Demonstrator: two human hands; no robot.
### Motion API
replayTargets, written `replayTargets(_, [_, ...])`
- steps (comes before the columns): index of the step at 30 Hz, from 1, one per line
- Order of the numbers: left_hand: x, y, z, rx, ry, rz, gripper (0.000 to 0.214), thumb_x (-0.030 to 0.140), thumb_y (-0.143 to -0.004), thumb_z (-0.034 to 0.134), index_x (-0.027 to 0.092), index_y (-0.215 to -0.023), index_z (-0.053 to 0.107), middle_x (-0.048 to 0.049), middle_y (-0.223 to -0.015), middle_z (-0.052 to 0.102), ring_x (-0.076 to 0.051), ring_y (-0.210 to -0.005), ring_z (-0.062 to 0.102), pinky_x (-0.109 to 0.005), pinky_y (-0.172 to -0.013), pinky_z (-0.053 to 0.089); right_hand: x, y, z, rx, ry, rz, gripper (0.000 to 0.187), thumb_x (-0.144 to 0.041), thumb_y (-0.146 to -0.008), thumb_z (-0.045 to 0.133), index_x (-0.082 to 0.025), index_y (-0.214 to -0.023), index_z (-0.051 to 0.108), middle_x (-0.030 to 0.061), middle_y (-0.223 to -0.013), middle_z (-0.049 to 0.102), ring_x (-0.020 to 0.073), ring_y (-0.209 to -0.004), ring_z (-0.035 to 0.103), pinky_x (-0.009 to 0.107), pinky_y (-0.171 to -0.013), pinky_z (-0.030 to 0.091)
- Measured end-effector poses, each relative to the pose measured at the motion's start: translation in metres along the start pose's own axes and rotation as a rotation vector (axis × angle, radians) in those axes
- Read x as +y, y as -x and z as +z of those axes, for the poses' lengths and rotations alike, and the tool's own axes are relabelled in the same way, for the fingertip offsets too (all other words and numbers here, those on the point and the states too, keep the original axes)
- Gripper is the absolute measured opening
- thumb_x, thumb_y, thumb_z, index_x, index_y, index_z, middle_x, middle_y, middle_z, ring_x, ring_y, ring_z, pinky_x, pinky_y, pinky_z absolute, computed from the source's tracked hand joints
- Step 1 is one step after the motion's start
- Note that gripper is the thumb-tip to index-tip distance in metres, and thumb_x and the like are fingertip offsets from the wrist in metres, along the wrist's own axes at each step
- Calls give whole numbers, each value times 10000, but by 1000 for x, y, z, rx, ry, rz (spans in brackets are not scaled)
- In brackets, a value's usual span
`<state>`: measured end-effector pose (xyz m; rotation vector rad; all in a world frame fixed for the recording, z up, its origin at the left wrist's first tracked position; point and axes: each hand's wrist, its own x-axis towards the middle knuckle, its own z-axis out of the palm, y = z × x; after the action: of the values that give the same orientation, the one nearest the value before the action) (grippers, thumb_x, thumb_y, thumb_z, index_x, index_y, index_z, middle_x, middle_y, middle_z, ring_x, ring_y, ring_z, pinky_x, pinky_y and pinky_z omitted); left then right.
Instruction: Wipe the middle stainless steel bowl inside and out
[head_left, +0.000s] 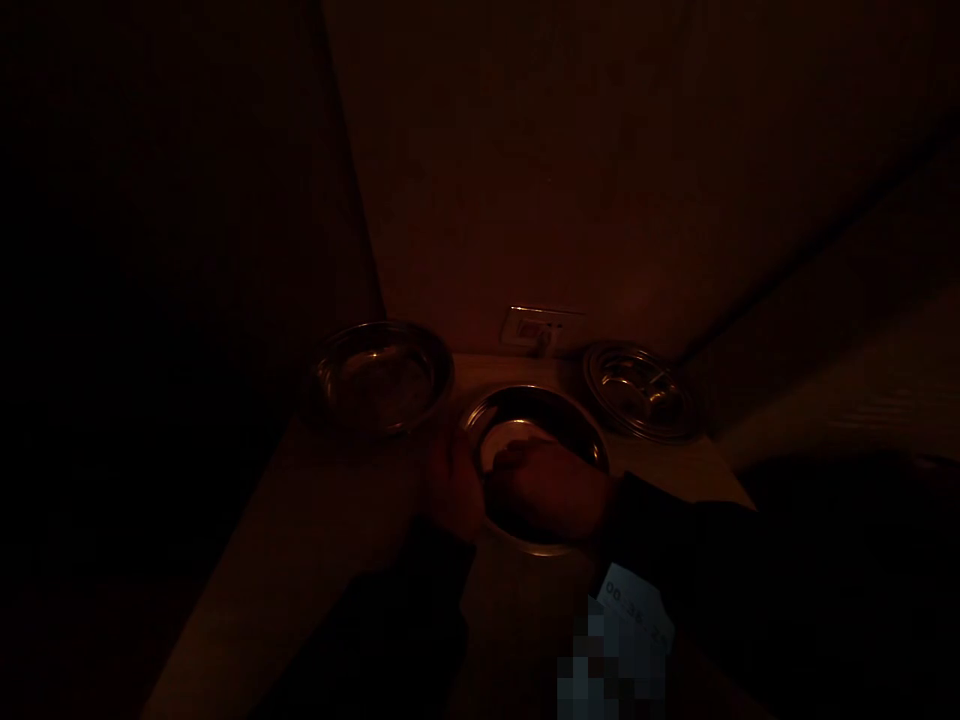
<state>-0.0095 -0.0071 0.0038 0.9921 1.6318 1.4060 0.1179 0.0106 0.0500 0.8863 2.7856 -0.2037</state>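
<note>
The picture is very dark. A round shiny metal bowl (pixel 540 549) stands in the middle of a wooden table. At its left rim is my left hand (pixel 456 485), which seems to grip the edge; its fingers are dim. My right hand (pixel 555 485) reaches in over the bowl from the right with its fingers curled closed. Whatever those fingers hold, if anything, is lost in shadow. A pale patch shows on the bowl's floor beyond the knuckles.
A second metal bowl (pixel 431 345) stands back left on the table (pixel 225 610). Back right lies a metal plate with compartments (pixel 637 392). A wall socket (pixel 523 327) with something plugged in sits behind. A lit screen (pixel 637 608) showing digits is at the bottom.
</note>
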Motion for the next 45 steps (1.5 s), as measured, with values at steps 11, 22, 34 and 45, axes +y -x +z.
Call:
replayTargets(11, [0,-1,-3,18,-52,-20,340,237,-882,406,131,-1089,654,-122,-1166,675,-236,-1108,612,-372,-995,435,-5,-21,1,87,-2,245,238,-188,-919,440,-112,-1011,646,145,-1041,659,224,-951,606,320,-770,439])
replayTargets(22, [1,2,-5,-34,-38,35,372,284,-893,406,138,-1142,641,-109,-1213,657,-225,-1149,591,-346,-999,440,33,25,-42,-47,266,147,166,-133,-890,523,-151,-956,674,116,-955,682,230,-833,643,284,-603,418])
replayTargets(34, [-2,1,-9,-66,-49,116,386,342,-896,423,154,-1147,646,-102,-1242,642,-239,-1193,562,-360,-1038,412,22,21,-27,154,392,262,233,-80,-909,433,-105,-1031,630,178,-1022,614,288,-926,543,369,-706,403])
replayTargets(45, [-3,0,-9,-46,-104,133,387,333,-878,421,163,-1129,662,-78,-1180,681,-217,-1115,613,-322,-950,483,5,-8,3,224,96,101,140,-153,-914,501,-147,-996,614,86,-974,636,231,-929,565,335,-752,428])
